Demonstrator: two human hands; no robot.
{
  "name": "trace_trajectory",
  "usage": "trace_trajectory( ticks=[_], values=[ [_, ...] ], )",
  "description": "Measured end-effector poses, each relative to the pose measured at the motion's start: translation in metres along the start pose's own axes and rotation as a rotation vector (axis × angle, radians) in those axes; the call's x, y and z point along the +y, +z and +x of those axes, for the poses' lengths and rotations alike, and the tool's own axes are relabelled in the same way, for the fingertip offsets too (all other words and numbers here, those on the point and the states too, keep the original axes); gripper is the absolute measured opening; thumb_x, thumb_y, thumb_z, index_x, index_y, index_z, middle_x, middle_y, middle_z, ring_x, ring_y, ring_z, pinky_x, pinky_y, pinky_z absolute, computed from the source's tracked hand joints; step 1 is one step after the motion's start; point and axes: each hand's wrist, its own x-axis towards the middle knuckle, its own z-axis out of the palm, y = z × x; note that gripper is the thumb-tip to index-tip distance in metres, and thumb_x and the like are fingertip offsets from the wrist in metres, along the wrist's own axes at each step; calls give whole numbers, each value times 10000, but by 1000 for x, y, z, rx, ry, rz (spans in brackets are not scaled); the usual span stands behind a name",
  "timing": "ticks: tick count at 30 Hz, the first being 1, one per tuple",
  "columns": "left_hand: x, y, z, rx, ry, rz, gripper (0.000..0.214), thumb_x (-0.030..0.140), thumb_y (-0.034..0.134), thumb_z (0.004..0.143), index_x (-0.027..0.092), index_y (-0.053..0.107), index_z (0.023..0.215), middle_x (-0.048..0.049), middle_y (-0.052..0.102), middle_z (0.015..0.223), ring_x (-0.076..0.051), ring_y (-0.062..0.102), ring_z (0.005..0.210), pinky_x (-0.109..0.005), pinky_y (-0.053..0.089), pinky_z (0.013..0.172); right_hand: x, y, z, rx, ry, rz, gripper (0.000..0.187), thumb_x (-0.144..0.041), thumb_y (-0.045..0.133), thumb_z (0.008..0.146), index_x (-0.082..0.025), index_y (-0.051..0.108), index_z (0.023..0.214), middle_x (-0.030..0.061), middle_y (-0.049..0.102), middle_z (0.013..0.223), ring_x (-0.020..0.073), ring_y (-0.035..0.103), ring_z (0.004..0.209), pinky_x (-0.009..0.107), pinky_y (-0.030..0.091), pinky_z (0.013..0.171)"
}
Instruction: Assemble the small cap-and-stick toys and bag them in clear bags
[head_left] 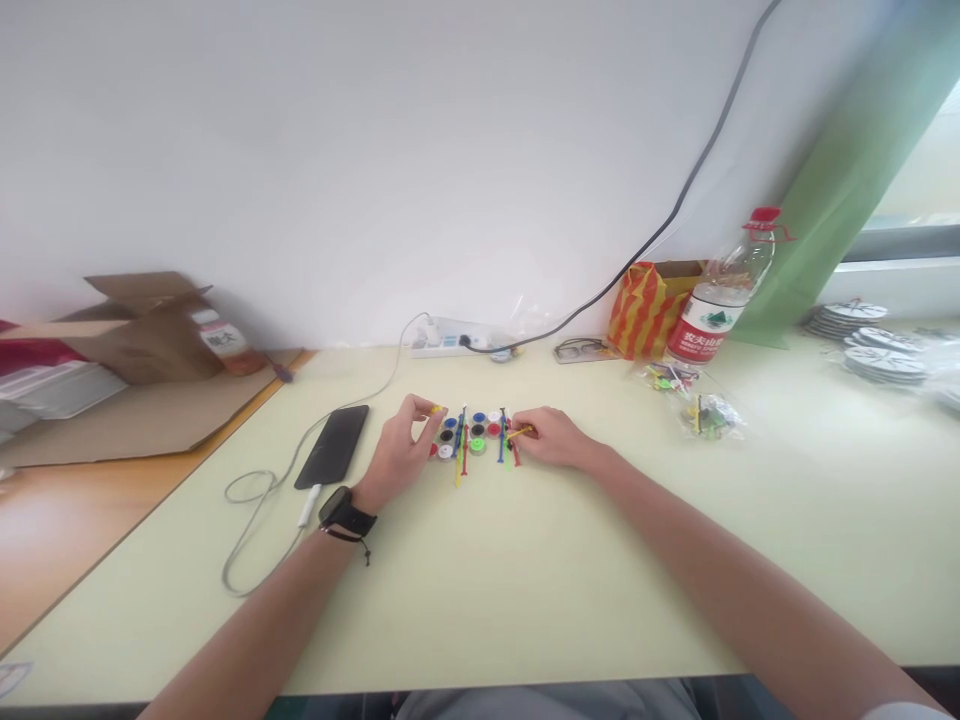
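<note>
My left hand [401, 440], with a black watch on its wrist, pinches a small yellow piece [436, 409] between thumb and finger. Just right of it, small round pieces lie grouped on the table, among them a green disc [478, 447], a black disc [478, 431] and a blue disc [478, 418]. Thin coloured sticks [460, 440] lie across the group, and more sticks [502, 435] lie at its right side. There my right hand [553, 437] has its fingers closed on a yellow stick [520, 432]. Its fingertips partly cover the pieces beneath.
A phone [332, 447] on a cable lies left. Behind are a power strip [442, 340], glasses [581, 350], a striped bag [634, 315] and a large bottle [709, 305]. Bagged parts [705, 415] and stacked discs [885, 355] stand right; a cardboard box [161, 330] is far left.
</note>
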Motion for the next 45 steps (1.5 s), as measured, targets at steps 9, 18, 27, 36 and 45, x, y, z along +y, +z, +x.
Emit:
trace_trajectory(
  ticks=[9,18,27,36,45],
  values=[
    [-5,-6,4,12,40,136,273,201,351,993,198,624,994,-27,626,839,-185,611,798,-316,458,751,4,4,2,61,-23,49,188,-244,518,863,-209,500,679,-32,527,637,136,439,627,264,277,620],
    [17,-28,0,-357,199,221,347,538,721,860,238,690,1029,0,727,920,-168,628,753,-288,462,730,10,8,4,123,-32,66,296,-296,494,905,-209,404,637,-45,435,590,130,373,598,268,253,600],
    [19,-34,-2,-478,197,324,696,723,806,676,298,693,1216,-20,765,1077,-245,690,904,-331,508,803,8,7,1,129,-26,45,279,-323,495,926,-211,484,671,-39,486,595,135,408,590,272,267,595],
    [17,-29,-4,-487,171,296,694,716,813,667,315,708,1224,-17,765,1111,-247,708,938,-329,534,827,-17,-3,60,94,-79,-52,258,-277,414,1006,-215,639,896,41,688,911,192,580,815,287,351,701],
    [9,-27,-3,-466,190,302,653,688,801,704,325,706,1238,-39,771,1098,-268,722,934,-352,545,835,-41,14,104,-74,-100,-134,323,-359,515,1006,-205,647,755,74,728,914,206,601,820,296,324,658]
  ],
)
